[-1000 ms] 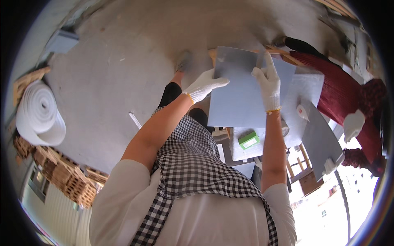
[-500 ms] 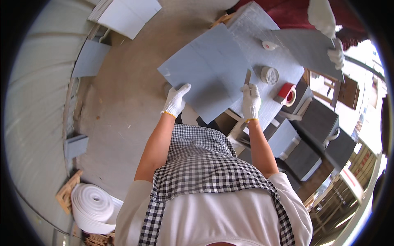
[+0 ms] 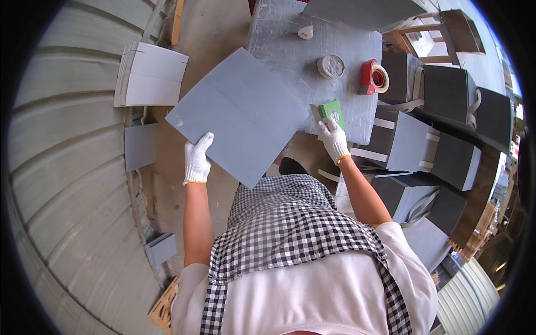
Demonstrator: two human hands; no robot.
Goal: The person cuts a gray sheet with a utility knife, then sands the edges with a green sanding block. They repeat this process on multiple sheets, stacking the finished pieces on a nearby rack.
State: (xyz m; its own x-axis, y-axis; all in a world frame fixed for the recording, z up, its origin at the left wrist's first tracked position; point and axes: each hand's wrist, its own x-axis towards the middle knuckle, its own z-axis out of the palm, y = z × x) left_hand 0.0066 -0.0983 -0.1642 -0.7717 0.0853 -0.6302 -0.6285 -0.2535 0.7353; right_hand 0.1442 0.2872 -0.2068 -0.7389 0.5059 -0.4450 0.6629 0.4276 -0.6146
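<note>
My left hand (image 3: 197,158), in a white knit glove, grips a large flat grey panel (image 3: 240,117) by its near left edge, thumb on top. The panel is held out in front of me, its right corner by the table edge. In my gloved right hand (image 3: 333,137) is a thin flat blade like a scraper (image 3: 315,112), pointing away from me beside that corner. A small green box (image 3: 331,113) lies at the table's near edge, just beyond my right fingers; whether they touch it I cannot tell.
On the plastic-covered table (image 3: 279,33) are a round tub (image 3: 331,66), a red tape dispenser (image 3: 373,77) and a small white bottle (image 3: 305,32). Dark grey boxes with straps (image 3: 446,95) crowd the right. White boards (image 3: 153,75) lean by the corrugated wall (image 3: 61,167) at left.
My view has turned and shifted, and the panel and both hands appear farther left. The green box has come into sight by my right hand. The co-worker's gloved hands have left the picture.
</note>
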